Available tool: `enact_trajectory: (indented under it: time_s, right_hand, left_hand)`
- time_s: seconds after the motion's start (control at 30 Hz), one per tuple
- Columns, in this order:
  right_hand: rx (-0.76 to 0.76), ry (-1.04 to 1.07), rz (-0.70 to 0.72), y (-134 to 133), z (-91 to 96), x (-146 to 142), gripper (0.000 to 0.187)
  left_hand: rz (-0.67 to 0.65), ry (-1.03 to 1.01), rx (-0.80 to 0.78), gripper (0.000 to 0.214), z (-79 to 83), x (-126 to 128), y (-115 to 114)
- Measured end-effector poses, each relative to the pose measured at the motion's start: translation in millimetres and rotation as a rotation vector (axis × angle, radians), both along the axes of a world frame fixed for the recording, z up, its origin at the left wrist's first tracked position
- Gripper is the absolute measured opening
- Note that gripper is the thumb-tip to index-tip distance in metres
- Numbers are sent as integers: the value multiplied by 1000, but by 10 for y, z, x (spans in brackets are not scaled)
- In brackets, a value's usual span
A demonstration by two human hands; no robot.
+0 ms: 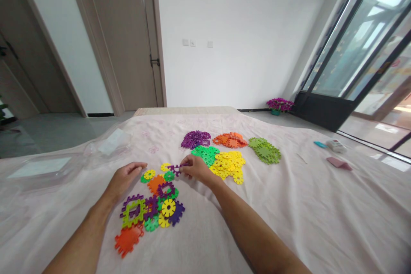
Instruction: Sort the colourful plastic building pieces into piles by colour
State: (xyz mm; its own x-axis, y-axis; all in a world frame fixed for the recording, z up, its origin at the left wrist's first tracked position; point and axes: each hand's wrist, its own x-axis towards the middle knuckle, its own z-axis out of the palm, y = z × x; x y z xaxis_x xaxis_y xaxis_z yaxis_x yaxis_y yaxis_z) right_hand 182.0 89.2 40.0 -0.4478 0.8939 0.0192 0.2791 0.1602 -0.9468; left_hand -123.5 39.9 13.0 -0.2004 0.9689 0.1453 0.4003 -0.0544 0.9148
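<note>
My right hand (pixel 196 168) pinches a purple plastic building piece (pixel 175 168) just above the pink cloth. My left hand (pixel 126 178) rests beside it with fingers curled together, close to a yellow gear piece (pixel 149 174); I cannot make out anything in it. Between and below the hands lies a joined cluster of interlocking pieces (pixel 150 209) in purple, lime, yellow, green and orange. Behind the hands lie sorted piles: purple (pixel 195 139), orange (pixel 230 140), green (pixel 205 154), yellow (pixel 229 164) and olive green (pixel 266 150).
A clear plastic bag (pixel 64 162) lies at the left of the cloth-covered table (pixel 321 214). Small items, a teal one (pixel 320 144), a white one (pixel 336 145) and a pink one (pixel 338 163), lie at the right. A door, a flower pot and glass doors stand beyond.
</note>
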Motion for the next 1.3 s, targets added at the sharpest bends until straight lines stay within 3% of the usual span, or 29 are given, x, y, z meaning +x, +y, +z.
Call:
enact_trajectory:
  time_s: [0.2, 0.27, 0.37, 0.47, 0.53, 0.67, 0.73, 0.83, 0.9, 1.03, 1.17, 1.3]
  right_hand:
    - [-178, 199, -142, 109, -65, 4, 15]
    - [-217, 366, -224, 172, -52, 21, 23]
    - [-169, 647, -411, 278, -32, 44, 40]
    - [-109, 660, -484, 304, -48, 49, 50]
    - [-122, 565, -409, 252, -78, 34, 50]
    - [-148, 268, -79, 64, -121, -35, 40]
    - [-74, 82, 69, -20, -114, -74, 40]
    - [139, -188, 201, -106, -72, -115, 58]
    - [270, -318, 228, -145, -37, -128, 64]
    - [342, -383, 259, -197, 13, -133, 47]
    - [247, -386, 231, -208, 9, -145, 45]
    - [26, -176, 187, -193, -7, -147, 38]
  left_hand:
    - [6, 36, -8, 46, 7, 12, 20]
    - [4, 40, -3, 45, 9, 14, 25]
    - [-8, 65, -6, 43, -1, 11, 41]
    - [-12, 96, -6, 41, -21, 1, 58]
    - [-12, 111, -4, 39, -34, -7, 65]
    - [-19, 120, -17, 39, -49, -17, 63]
    - [-23, 118, -25, 40, -50, -15, 57]
    - [-18, 117, -24, 39, -47, -5, 50]
    - [-13, 117, -9, 39, -44, 3, 47]
    - [-9, 135, 0, 37, -36, 13, 46]
    - [-6, 145, -7, 37, -20, 21, 41]
    - [-10, 144, -8, 38, -23, 19, 43]
